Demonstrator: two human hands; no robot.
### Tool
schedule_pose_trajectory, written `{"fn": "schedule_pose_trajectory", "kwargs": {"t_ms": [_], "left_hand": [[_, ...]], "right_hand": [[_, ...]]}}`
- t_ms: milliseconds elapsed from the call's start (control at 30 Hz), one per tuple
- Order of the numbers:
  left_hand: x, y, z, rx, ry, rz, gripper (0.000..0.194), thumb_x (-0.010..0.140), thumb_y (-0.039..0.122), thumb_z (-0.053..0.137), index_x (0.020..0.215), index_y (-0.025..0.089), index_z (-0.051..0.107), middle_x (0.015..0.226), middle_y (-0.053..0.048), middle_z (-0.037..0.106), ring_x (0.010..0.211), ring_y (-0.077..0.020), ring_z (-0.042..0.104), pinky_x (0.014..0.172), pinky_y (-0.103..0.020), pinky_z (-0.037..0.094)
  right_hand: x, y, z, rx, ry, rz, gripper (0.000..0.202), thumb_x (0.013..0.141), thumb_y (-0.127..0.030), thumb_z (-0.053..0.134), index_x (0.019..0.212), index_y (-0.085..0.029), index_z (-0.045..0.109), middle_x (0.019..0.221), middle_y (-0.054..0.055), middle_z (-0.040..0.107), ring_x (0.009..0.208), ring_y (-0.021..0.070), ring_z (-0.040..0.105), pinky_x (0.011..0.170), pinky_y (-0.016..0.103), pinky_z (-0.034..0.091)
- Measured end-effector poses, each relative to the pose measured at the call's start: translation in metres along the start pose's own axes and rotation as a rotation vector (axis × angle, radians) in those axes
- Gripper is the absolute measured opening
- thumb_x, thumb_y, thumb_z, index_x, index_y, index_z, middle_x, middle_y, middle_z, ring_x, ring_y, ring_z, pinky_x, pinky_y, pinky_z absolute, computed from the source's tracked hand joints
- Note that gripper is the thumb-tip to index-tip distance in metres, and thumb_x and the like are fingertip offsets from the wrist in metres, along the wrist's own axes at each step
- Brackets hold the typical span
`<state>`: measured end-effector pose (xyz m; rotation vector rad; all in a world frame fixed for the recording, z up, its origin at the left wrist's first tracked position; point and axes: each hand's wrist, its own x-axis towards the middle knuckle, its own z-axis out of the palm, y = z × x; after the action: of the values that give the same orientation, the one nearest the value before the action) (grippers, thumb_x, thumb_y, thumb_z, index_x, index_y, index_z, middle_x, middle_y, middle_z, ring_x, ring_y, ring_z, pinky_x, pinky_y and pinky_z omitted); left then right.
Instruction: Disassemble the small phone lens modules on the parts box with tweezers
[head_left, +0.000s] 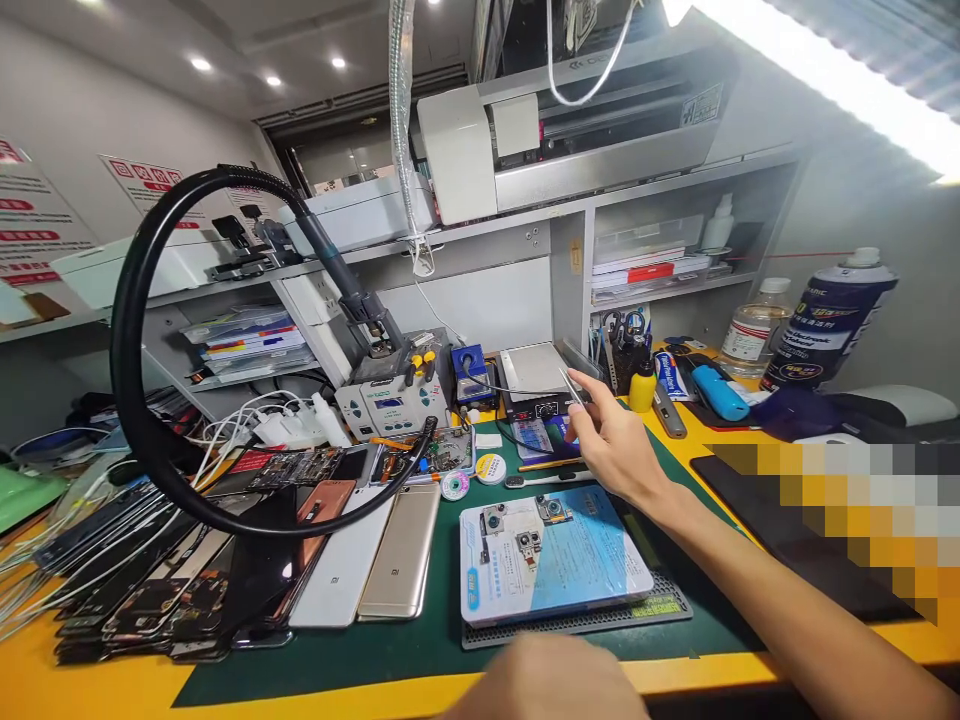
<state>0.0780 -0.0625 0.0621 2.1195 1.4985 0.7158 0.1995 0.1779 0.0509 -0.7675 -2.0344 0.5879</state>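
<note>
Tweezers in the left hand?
No, the right hand holds the tweezers, while the left hand is a blur at the bottom edge.

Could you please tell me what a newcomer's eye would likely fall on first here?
Probably the thick black hose, looping high over the left side of the bench and down across the phones. Next might come the blue-and-white box near the middle, with small camera modules on top. The right hand, holding a slim metal tool beyond the box's far right corner, also stands out.
</note>
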Motion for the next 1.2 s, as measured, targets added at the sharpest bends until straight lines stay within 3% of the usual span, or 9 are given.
{"fn": "schedule_pose_trajectory", "kwargs": {"t_ms": [133, 233, 367, 733, 1200], "left_hand": [[0.006, -0.025, -0.044, 0.166, 0.211, -0.224, 0.015, 0.102, 0.028, 0.056, 0.109, 0.018, 0.065, 0.100, -0.003, 0.066, 0.089, -0.0172, 0.065, 0.079, -0.036, 0.056], [0.018, -0.056, -0.061, 0.260, 0.191, -0.253, 0.019, 0.093, 0.021, 0.064, 0.111, 0.019, 0.064, 0.111, -0.006, 0.065, 0.101, -0.0217, 0.062, 0.091, -0.043, 0.053], [0.029, -0.075, -0.059, 0.336, 0.095, -0.217, 0.032, 0.091, 0.032, 0.070, 0.119, 0.019, 0.063, 0.119, -0.007, 0.063, 0.112, -0.0251, 0.060, 0.098, -0.048, 0.051], [0.038, -0.069, -0.059, 0.491, 0.004, -0.232, 0.023, 0.094, 0.038, 0.067, 0.103, 0.018, 0.065, 0.105, -0.005, 0.066, 0.098, -0.0208, 0.063, 0.088, -0.042, 0.053], [0.040, -0.072, -0.059, 0.505, 0.008, -0.212, 0.023, 0.094, 0.040, 0.066, 0.098, 0.017, 0.064, 0.100, -0.004, 0.066, 0.091, -0.0185, 0.063, 0.082, -0.038, 0.054]], "right_hand": [[0.000, -0.006, -0.004, 0.042, -0.012, -0.015, 0.049, 0.100, -0.023, 0.043, 0.148, -0.016, 0.049, 0.070, -0.001, 0.072, 0.050, 0.0171, 0.055, 0.057, 0.033, 0.045], [0.000, -0.007, -0.005, 0.052, -0.007, -0.022, 0.048, 0.099, -0.024, 0.043, 0.145, -0.014, 0.051, 0.070, 0.001, 0.071, 0.052, 0.0185, 0.056, 0.058, 0.034, 0.045], [0.001, -0.004, -0.003, 0.041, 0.002, -0.035, 0.045, 0.099, -0.025, 0.043, 0.140, -0.012, 0.055, 0.067, 0.001, 0.069, 0.055, 0.0197, 0.056, 0.059, 0.034, 0.044], [-0.001, -0.002, -0.003, 0.016, 0.005, -0.058, 0.041, 0.099, -0.024, 0.044, 0.137, -0.013, 0.057, 0.068, 0.000, 0.068, 0.055, 0.0184, 0.056, 0.060, 0.033, 0.043], [-0.001, -0.003, -0.003, 0.014, 0.020, -0.064, 0.039, 0.099, -0.024, 0.045, 0.135, -0.015, 0.057, 0.068, 0.000, 0.069, 0.052, 0.0176, 0.055, 0.057, 0.032, 0.043]]}}
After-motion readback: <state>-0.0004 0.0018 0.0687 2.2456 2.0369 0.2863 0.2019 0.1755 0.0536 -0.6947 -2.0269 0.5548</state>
